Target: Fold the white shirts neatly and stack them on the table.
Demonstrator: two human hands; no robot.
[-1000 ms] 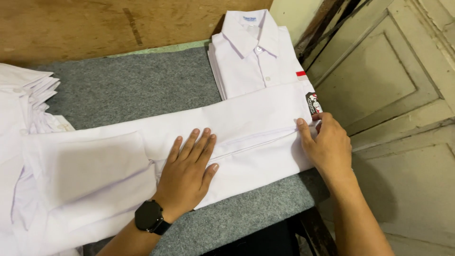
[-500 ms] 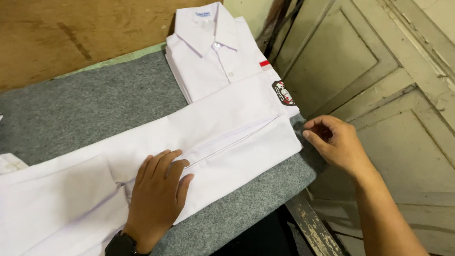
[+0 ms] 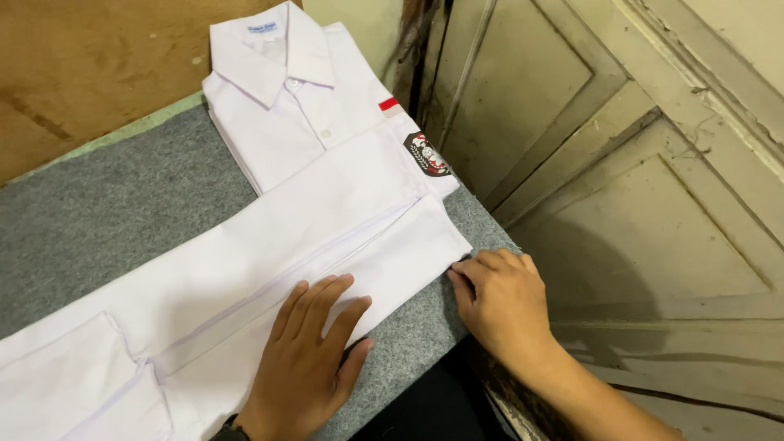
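Head view: the left hand (image 3: 310, 359) lies flat, fingers spread, on the long white folded garment (image 3: 245, 278) crossing the grey felt table (image 3: 106, 204). The right hand (image 3: 498, 298), loosely curled, pinches the garment's lower-right corner. A folded white shirt (image 3: 294, 106) sits at upper centre.

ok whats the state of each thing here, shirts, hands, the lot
long white garment: folded lengthwise, lying flat across the grey felt
folded white shirt: buttoned, collar up, its lower end under the garment
left hand: open, palm pressed flat on the garment
right hand: fingers curled, at the garment's end corner; grip cannot be told
grey felt: flat, partly covered
panelled door: shut, paint worn
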